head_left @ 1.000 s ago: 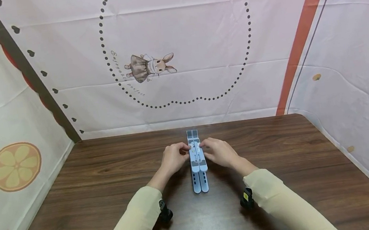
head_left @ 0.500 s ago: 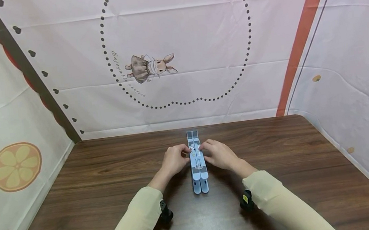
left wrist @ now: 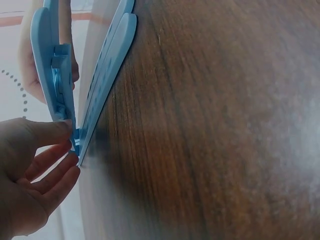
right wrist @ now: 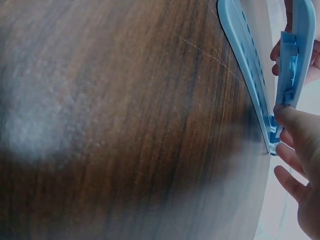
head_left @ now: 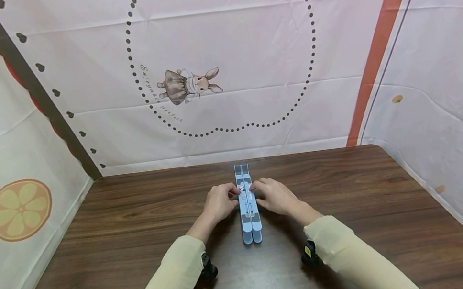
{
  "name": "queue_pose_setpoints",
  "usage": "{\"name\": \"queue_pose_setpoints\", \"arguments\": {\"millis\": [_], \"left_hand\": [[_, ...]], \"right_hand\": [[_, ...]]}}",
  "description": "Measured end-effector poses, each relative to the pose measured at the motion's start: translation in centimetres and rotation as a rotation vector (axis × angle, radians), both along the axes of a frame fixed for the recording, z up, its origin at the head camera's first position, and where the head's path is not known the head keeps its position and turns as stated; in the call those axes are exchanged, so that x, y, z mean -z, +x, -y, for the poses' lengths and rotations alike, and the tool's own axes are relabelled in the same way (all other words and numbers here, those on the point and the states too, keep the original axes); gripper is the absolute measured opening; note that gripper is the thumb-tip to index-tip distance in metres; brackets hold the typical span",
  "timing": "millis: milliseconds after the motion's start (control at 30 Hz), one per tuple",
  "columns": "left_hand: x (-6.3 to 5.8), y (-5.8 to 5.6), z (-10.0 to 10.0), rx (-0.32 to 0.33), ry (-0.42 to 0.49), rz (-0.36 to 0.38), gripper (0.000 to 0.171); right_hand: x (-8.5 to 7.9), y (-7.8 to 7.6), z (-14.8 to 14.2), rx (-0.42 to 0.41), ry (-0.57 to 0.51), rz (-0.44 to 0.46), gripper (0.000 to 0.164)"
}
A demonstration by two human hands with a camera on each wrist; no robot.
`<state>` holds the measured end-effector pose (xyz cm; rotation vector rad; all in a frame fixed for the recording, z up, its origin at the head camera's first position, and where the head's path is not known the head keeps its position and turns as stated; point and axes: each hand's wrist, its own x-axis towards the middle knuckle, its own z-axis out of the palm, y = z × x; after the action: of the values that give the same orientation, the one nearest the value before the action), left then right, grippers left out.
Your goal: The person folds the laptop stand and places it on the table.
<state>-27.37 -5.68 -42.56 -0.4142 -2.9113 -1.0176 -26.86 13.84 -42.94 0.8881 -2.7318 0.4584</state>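
A light blue folding laptop stand [head_left: 244, 205] lies lengthwise on the table, its two halves side by side. Its upper arms [left wrist: 46, 65] slope at a narrow angle above the base rails [left wrist: 111, 60], joined at the far end. On the left side, my left hand [head_left: 220, 201] pinches the upper arm near that joint, thumb against its edge. My right hand [head_left: 276, 195] pinches the opposite side, as the right wrist view shows with the thumb on the upper arm [right wrist: 302, 55]. Grey pads and small stickers show on top. Some fingertips are hidden behind the stand.
The dark wood table [head_left: 144, 213] extends around the stand on both sides and in front. A printed cloth [head_left: 219, 44] hangs behind it and along both sides. A black wrist camera [head_left: 208, 267] is strapped to each sleeve.
The upper arms have swung down toward the base rails, so their near ends sit lower and closer to me. Both hands have sunk slightly with them, keeping their hold.
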Motion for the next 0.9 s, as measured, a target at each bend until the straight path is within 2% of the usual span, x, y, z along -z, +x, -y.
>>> {"name": "queue_pose_setpoints", "arguments": {"millis": [367, 900], "left_hand": [[0.28, -0.07, -0.2, 0.006, -0.052, -0.012, 0.02], [0.46, -0.17, -0.54, 0.036, -0.181, -0.069, 0.018]], "right_hand": [[0.14, 0.13, -0.21, -0.059, -0.006, -0.02, 0.032], [0.27, 0.19, -0.07, -0.067, 0.034, -0.05, 0.029]]}}
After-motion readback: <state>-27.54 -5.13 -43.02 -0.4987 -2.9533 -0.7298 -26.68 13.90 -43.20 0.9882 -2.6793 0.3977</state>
